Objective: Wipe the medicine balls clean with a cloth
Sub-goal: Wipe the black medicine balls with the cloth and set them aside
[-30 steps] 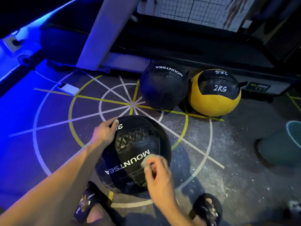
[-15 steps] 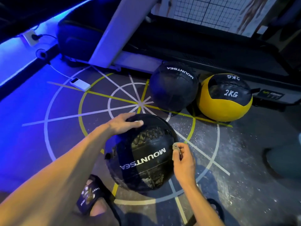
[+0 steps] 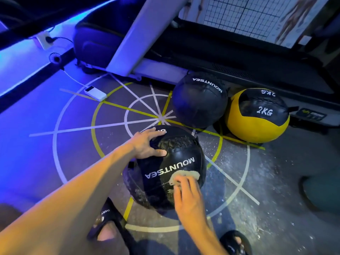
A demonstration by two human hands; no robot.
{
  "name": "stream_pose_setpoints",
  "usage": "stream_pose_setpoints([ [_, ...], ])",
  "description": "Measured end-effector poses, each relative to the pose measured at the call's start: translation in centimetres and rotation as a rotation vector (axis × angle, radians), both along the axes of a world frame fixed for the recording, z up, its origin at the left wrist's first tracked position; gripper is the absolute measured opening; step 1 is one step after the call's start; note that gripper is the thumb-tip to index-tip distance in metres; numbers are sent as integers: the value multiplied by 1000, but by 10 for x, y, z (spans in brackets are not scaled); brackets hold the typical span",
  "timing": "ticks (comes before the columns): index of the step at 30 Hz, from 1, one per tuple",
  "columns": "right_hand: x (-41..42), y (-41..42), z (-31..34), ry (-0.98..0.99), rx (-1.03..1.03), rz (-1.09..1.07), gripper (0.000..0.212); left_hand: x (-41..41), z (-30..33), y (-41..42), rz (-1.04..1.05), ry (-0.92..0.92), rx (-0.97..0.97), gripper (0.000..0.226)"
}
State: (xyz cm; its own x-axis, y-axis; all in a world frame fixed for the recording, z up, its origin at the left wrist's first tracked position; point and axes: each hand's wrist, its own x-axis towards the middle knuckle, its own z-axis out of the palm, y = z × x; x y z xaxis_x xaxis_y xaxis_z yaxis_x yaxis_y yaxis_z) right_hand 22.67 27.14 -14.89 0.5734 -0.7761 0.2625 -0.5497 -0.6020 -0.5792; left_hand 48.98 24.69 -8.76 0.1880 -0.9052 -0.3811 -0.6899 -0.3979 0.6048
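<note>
The medicine ball (image 3: pixel 171 168) I am working on, the black one with the white MOUNTSEA lettering, sits on the floor (image 3: pixel 276 190) between my feet and the painted star of lines, nearer me than the other two balls. I judge this to be the wiping step itself, on the first of three balls. My left hand (image 3: pixel 147 144) lies spread over the far upper-left of this ball, fingers straight and thumb pressed to the leather, steadying it without gripping. My right hand (image 3: pixel 187 196) is on the near right face of the ball, fingers curled over a small pale cloth (image 3: pixel 185 176) and pressing it against the surface just under the lettering. Dusty scuffs show on the ball's lower near side, so I reckon much is left to do.

Next, I think, the cloth should sweep down across that dull patch, while my left hand holds firm so the ball does not roll away. After that the ball would need turning to bring its underside round.

Beyond this ball, well apart, a second black ball (image 3: pixel 198 102) and a yellow-and-black ball (image 3: pixel 257 116) marked 2KG rest side by side, touching or nearly so; neither has a hand on it.
</note>
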Motion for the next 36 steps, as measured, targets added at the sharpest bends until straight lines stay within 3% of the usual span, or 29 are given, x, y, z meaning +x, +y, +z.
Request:
stream_pose_setpoints([
  [2, -12, -29, -2, 37, 75, -104, 13, -4, 0, 0, 3, -10, 1, 88],
  [4, -12, -44, 5, -151, 221, -354, 19, -12, 0, -2, 5, -28, -4, 88],
  [6, 2, -36, 11, -274, 237, -468, 19, -18, -1, -5, 8, -51, 0, 89],
  [10, 12, 8, 5, -62, 68, -183, 16, -12, 2, -12, 10, -69, 43, 89],
  [13, -7, -23, 10, 159, -18, 82, 17, -9, 3, -13, 10, -56, 68, 89],
  [15, -13, -52, 18, 176, 12, 47, 18, -11, 4, -15, 29, -67, 71, 88],
  [18, -2, -61, 26, -59, 20, -253, 20, -21, 7, -25, 39, -87, 80, 86],
  [20, 18, -38, 17, -48, -57, -254, 19, -24, 9, -32, 52, -103, 92, 85],
  [22, 31, -7, -1, 84, -29, -40, 16, -22, 10, -38, 55, -103, 106, 85],
  [25, 22, 10, -25, 317, -145, 329, 34, -23, 10, -42, 36, -102, 113, 84],
  [28, 8, -15, -12, 227, -57, 181, 22, -20, 9, -44, 66, -99, 119, 85],
  [33, 0, -76, 26, -126, 125, -334, 21, -12, 2, -52, 82, -67, 126, 88],
  [36, 18, -50, 19, -88, 68, -233, 18, -13, 3, -55, 84, -76, 143, 87],
])
